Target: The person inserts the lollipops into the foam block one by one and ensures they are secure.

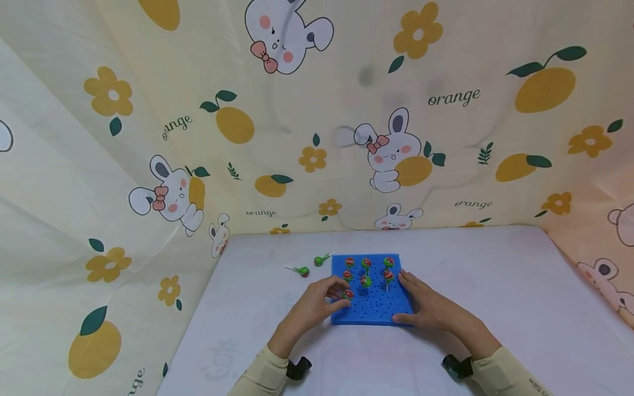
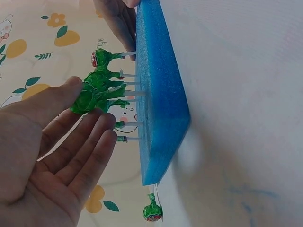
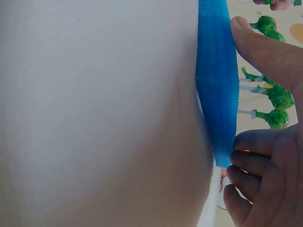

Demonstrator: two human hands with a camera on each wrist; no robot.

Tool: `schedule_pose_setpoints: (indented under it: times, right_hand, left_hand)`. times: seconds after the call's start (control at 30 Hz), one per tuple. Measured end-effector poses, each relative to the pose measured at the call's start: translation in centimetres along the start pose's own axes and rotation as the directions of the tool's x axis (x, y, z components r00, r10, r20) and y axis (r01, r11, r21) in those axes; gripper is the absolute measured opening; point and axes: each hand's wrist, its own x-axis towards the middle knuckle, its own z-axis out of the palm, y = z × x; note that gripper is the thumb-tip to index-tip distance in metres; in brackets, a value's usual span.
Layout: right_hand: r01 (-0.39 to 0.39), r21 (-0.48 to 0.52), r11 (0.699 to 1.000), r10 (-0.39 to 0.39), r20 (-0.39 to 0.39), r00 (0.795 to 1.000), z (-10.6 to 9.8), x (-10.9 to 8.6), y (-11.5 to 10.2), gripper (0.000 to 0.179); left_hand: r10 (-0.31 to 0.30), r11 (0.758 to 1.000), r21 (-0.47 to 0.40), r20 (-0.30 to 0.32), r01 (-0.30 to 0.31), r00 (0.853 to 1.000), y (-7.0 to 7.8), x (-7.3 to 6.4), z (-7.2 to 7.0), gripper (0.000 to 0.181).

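A blue foam board full of small holes lies flat on the table, with several green-and-red wrapped lollipops standing upright in it on white sticks. At its front left, my left hand pinches the head of a lollipop between thumb and fingers. That lollipop's green wrapper shows between the fingertips in the left wrist view, its stick reaching to the board. My right hand rests along the board's right edge, fingers extended and thumb touching near the front corner. The right wrist view shows its thumb against the board's edge.
Two loose lollipops, one nearer and one farther, lie on the white table left of the board. A cloth printed with rabbits and oranges hangs behind the table and along its sides.
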Motion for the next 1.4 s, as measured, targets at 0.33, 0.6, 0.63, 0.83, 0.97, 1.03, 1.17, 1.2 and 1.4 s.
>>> schedule_pose_setpoints:
  times: [0.33, 0.6, 0.63, 0.83, 0.97, 1.03, 1.17, 1.2, 1.4]
  right_hand:
    - [-0.014, 0.004, 1.000, 0.014, 0.002, 1.000, -0.1, -0.2, -0.3, 0.120]
    - [-0.009, 0.002, 1.000, 0.009, 0.000, 1.000, -0.2, -0.2, -0.3, 0.120]
    - [-0.009, 0.002, 1.000, 0.009, 0.000, 1.000, -0.2, -0.2, -0.3, 0.120]
    - [-0.007, 0.006, 1.000, 0.007, 0.006, 1.000, -0.2, -0.1, -0.3, 0.120]
    - [-0.005, 0.010, 1.000, 0.005, 0.007, 1.000, -0.3, -0.1, -0.2, 0.120]
    - [-0.003, 0.006, 1.000, 0.003, 0.006, 1.000, -0.2, -0.1, -0.2, 0.120]
    - [-0.004, 0.006, 1.000, 0.004, 0.002, 1.000, -0.1, -0.1, -0.2, 0.120]
    - [-0.005, 0.007, 1.000, 0.005, 0.001, 1.000, -0.1, -0.1, -0.2, 0.120]
    - [-0.006, 0.012, 1.000, 0.006, 0.000, 1.000, -0.1, -0.2, -0.3, 0.120]
  left_hand:
    - [0.012, 1.000, -0.012, 0.004, -0.012, 1.000, -0.2, -0.1, 0.0, 0.029]
    - [-0.013, 0.999, -0.033, 0.008, 0.013, 1.000, -0.2, -0.3, -0.1, 0.032]
    - [-0.013, 0.999, -0.034, 0.008, 0.013, 1.000, -0.2, -0.3, -0.1, 0.032]
    - [-0.009, 0.999, -0.040, 0.012, 0.010, 1.000, -0.4, -0.4, -0.5, 0.036]
    - [0.003, 0.999, -0.033, 0.000, -0.003, 1.000, -0.6, -0.5, -0.8, 0.036]
    - [0.003, 1.000, -0.026, -0.009, -0.004, 1.000, -0.7, -0.6, -1.0, 0.035]
    - [-0.003, 1.000, -0.017, -0.026, 0.003, 1.000, -1.1, -0.7, -1.7, 0.036]
    - [-0.003, 1.000, -0.015, -0.032, 0.003, 0.999, -1.2, -0.7, -1.9, 0.037]
    - [-0.003, 0.999, 0.045, -0.087, 0.007, 0.996, -2.1, -0.5, -3.2, 0.031]
